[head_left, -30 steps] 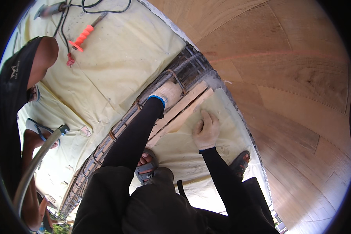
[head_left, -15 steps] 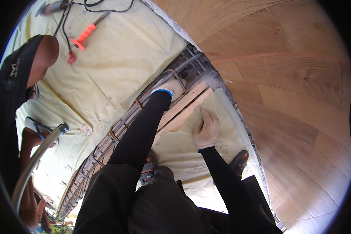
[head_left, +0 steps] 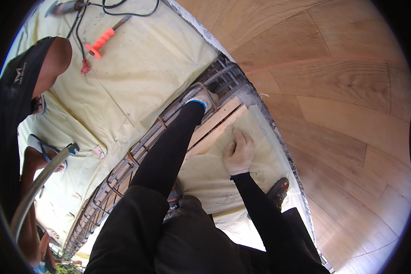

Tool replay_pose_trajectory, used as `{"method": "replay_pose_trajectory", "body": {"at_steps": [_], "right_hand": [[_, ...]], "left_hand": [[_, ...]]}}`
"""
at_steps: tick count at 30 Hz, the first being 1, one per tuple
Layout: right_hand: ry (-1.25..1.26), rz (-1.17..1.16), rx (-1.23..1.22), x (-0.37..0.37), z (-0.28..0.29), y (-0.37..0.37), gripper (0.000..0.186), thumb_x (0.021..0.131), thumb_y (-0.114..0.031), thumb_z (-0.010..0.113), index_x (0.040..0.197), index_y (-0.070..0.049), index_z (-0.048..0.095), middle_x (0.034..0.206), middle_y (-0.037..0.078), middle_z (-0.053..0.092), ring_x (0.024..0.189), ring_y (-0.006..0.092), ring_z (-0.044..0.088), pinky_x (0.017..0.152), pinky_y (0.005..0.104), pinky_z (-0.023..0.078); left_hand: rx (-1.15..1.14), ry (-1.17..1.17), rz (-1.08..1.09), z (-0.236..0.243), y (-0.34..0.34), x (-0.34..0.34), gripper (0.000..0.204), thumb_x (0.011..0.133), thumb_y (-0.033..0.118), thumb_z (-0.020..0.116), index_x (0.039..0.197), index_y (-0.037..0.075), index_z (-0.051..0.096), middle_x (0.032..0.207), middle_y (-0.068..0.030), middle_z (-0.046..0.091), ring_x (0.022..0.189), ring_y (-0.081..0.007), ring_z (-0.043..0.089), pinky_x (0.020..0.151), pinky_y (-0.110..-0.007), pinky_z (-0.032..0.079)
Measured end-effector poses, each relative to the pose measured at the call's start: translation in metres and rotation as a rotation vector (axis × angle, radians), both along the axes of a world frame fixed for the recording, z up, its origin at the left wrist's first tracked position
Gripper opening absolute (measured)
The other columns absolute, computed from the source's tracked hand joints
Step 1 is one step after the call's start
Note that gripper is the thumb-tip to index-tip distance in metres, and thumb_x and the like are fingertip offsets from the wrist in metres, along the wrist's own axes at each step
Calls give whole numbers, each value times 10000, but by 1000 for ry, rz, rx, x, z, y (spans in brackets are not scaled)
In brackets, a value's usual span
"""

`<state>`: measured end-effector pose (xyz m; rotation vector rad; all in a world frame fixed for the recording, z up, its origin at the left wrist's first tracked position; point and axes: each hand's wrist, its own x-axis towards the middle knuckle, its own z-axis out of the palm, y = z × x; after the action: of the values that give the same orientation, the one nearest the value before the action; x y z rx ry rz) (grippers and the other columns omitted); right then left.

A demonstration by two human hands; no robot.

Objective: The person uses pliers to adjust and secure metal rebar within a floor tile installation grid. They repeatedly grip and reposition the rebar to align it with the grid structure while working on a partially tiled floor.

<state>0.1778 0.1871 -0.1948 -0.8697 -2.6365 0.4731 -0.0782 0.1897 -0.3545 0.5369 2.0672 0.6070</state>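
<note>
Person's legs: dark trousers (head_left: 178, 242) fill the near edge; a sandalled foot (head_left: 278, 192) stands on the sheet at near right, a second foot (head_left: 174, 197) shows just left of it.
Right hand (head_left: 239, 153): gloved in a light work glove, fingers together and laid flat, palm down, on the pale yellow sheet (head_left: 214, 176), just beside the near edge of the plank; it grips nothing.
Wooden plank (head_left: 217, 125): a pale board lying slantwise between the two hands, its left side against the steel cage, its right end near the plywood wall.
Left hand (head_left: 203, 98): gloved, blue cuff, arm stretched far over the plank; it rests on the top bars of the cage. Whether the fingers curl round a bar I cannot tell.
Rebar cage (head_left: 123, 171): a long run of rusty bars and stirrups, from near left to far centre, between two yellow sheets.
Plywood wall (head_left: 333, 91): curved brown panels along the right side.
Other person (head_left: 18, 100): at left, dark cap, beside a grey hose (head_left: 36, 185).
Far sheet (head_left: 137, 68): carries an orange-handled chisel (head_left: 104, 39) and a black cable (head_left: 123, 9).
</note>
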Motion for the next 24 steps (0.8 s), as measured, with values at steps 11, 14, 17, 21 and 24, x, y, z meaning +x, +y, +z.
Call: {"method": "replay_pose_trajectory", "body": {"at_steps": [11, 14, 17, 21, 24], "right_hand": [[-39, -4, -27, -1, 6, 0, 454, 887, -58, 673, 1339, -32, 708, 1267, 242, 689, 1175, 449, 651, 1037, 527, 540], [-67, 0, -33, 2, 4, 3, 450, 886, -61, 675, 1334, -32, 710, 1265, 242, 688, 1173, 449, 651, 1035, 527, 540], [-69, -8, -26, 2, 3, 2, 449, 886, -60, 675, 1332, -32, 709, 1261, 242, 687, 1171, 448, 651, 1033, 527, 541], [-35, 3, -8, 0, 2, 0, 453, 884, -58, 676, 1335, -34, 709, 1257, 239, 686, 1148, 451, 650, 1012, 536, 538], [-12, 7, 17, 1, 1, 0, 463, 877, -59, 681, 1338, -36, 711, 1253, 238, 682, 1107, 459, 647, 977, 553, 534]], "left_hand": [[-63, 281, -152, 49, -16, 2, 745, 858, 517, 745, 1379, -15, 728, 1402, -321, 702, 1314, -436, 691, 1112, -513, 554], [-67, 320, -162, 63, -19, 3, 759, 856, 535, 758, 1391, -2, 727, 1428, -310, 695, 1325, -428, 689, 1123, -511, 551], [-57, 335, -214, 58, -20, 2, 687, 874, 493, 766, 1372, 20, 740, 1411, -287, 713, 1307, -422, 702, 1111, -506, 561], [-144, 349, -135, 29, -13, 0, 511, 944, 397, 703, 1308, 42, 763, 1334, -246, 763, 1246, -411, 739, 1064, -507, 588], [-116, 459, -106, 8, -10, 6, 424, 995, 353, 633, 1270, 63, 775, 1295, -222, 785, 1207, -399, 761, 1019, -515, 607]]}}
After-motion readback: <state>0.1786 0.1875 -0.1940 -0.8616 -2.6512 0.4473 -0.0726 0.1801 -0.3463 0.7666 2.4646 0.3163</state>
